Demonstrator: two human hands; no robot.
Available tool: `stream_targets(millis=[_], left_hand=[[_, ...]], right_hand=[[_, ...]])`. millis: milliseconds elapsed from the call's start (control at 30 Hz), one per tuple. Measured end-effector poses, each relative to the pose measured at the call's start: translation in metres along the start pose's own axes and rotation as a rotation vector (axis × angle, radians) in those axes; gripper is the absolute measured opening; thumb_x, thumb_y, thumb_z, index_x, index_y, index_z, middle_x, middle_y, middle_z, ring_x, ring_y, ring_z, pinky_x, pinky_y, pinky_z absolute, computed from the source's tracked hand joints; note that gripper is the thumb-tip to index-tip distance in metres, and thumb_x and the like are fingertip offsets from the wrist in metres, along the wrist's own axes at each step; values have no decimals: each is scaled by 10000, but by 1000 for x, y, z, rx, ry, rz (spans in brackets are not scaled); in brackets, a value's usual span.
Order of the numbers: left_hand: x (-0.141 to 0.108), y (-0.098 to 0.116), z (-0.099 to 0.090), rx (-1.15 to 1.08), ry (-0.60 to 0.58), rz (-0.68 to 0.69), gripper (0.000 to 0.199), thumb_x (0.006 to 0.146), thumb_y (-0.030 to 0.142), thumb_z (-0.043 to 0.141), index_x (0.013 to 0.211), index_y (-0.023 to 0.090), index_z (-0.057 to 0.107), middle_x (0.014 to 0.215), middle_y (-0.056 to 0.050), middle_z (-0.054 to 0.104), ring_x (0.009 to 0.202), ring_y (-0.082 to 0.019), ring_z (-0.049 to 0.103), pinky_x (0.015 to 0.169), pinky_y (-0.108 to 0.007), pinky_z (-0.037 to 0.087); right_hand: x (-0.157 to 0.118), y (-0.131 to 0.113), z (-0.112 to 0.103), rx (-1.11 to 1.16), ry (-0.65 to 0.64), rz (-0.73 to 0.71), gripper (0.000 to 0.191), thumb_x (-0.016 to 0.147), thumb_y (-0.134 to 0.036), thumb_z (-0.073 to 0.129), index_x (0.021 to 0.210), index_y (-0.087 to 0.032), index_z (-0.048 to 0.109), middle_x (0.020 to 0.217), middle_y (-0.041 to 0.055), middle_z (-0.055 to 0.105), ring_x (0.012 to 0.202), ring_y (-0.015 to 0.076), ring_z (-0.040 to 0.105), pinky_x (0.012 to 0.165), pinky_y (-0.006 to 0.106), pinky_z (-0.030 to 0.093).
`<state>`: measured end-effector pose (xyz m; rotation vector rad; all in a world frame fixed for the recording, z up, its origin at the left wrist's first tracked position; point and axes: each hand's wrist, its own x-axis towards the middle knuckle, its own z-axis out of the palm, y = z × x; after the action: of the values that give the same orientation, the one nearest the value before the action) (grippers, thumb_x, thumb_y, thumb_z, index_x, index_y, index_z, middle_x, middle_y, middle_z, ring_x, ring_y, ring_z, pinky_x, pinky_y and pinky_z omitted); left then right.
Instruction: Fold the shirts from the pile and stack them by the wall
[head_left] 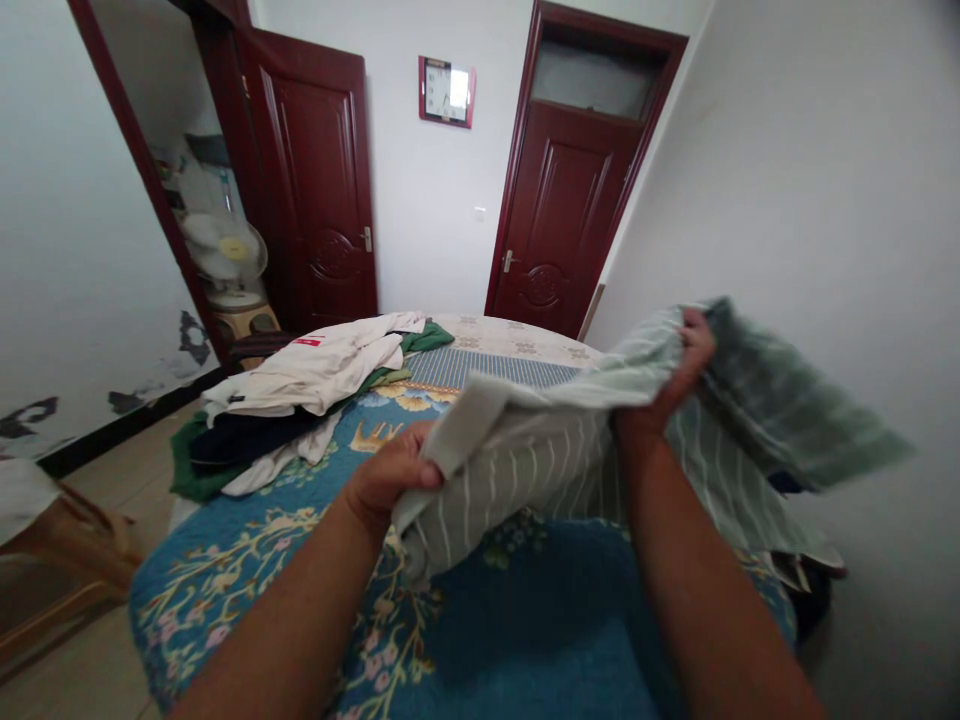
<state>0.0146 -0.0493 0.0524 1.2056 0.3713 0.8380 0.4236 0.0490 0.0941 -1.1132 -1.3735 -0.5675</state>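
Observation:
A pale green garment with white stripes (517, 480), which looks like a shirt, is stretched between my two hands above the bed-like surface. My left hand (401, 470) pinches it at a folded, plain-looking edge, thumb on top. Further right and higher up, my right hand (679, 375) is closed round a bunched part of the cloth. Beyond that hand a loose flap of the garment swings out to the right, blurred by motion. Its lower right part hangs down near the surface's right edge. I cannot make out which part of the garment each hand grips.
A blue floral cover (555, 620) spreads beneath my hands. At the far left lies a pile of clothes, a white shirt (322, 365) on top of green and navy ones. A wooden chair (67, 560) stands at left, a white fan (225, 245) behind. The wall (847, 250) rises close at right.

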Motion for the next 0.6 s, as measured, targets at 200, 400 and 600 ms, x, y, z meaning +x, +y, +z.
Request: stream_targets(millis=[200, 400, 600], left_hand=[[22, 0, -94, -127, 795, 348, 505, 825, 375, 800, 1266, 166, 672, 994, -69, 784, 868, -221, 751, 779, -320, 639], [23, -23, -149, -188, 1194, 322, 458, 854, 188, 682, 1307, 198, 614, 1136, -60, 750, 986, -197, 731, 911, -347, 612], [28, -38, -125, 751, 1434, 163, 718, 760, 225, 816, 1421, 189, 538, 1497, -202, 552, 1421, -371, 517, 1167, -515, 441]], right_hand=[[-24, -44, 125, 85, -743, 36, 620, 876, -136, 670, 1485, -61, 581, 1705, 238, 371, 1561, 317, 402, 1279, 492, 351], [-91, -36, 112, -15, -758, 49, 436, 925, -172, 585, 1337, -111, 715, 1482, 204, 639, 1438, 295, 544, 1264, 467, 381], [-160, -17, 57, -144, -754, 112, 536, 843, -107, 523, 1347, -122, 709, 1324, 179, 722, 1285, 297, 635, 1185, 445, 465]])
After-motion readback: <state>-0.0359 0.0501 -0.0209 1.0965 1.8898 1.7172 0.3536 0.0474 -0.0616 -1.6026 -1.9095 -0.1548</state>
